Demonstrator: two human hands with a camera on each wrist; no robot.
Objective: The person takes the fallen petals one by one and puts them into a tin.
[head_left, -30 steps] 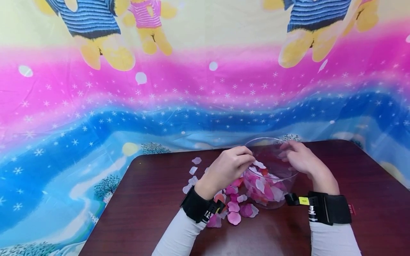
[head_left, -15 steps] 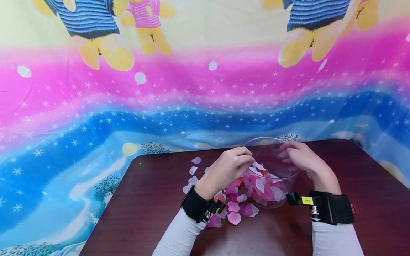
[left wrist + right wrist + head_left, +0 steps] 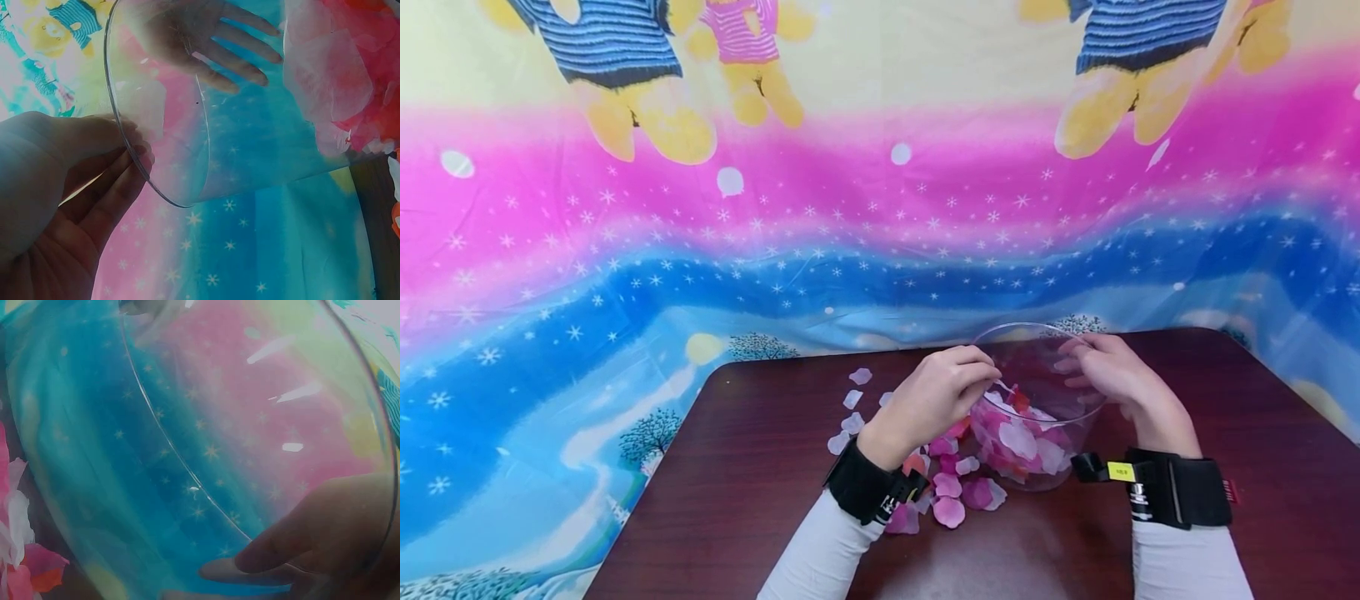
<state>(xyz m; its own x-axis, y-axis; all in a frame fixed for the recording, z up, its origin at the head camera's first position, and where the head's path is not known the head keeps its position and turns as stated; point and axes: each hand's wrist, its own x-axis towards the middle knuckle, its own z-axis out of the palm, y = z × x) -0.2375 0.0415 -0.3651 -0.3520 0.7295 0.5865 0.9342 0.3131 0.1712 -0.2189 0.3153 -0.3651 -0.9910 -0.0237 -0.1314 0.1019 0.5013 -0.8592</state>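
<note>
A clear round plastic container [image 3: 1037,417] stands on the table, its lower part filled with pink, white and red artificial petals [image 3: 1022,446]. At its near-left rim my left hand [image 3: 928,396] pinches a pale petal [image 3: 142,107] between thumb and fingertips; the left wrist view shows this petal through the transparent wall. My right hand [image 3: 1112,371] rests against the right side, its fingers [image 3: 240,62] straight and spread, seen through the plastic in the left wrist view. In the right wrist view the container wall [image 3: 187,425] fills most of the picture.
More petals [image 3: 948,512] lie scattered on the dark wooden table [image 3: 760,467] left of the container, some of them behind the left forearm. Several pale ones [image 3: 852,399] lie farther back. A patterned cloth [image 3: 880,208] hangs behind the table.
The pale petal at my left fingertips has turned and shows narrower in the head view. My right hand has shifted slightly right along the container's side.
</note>
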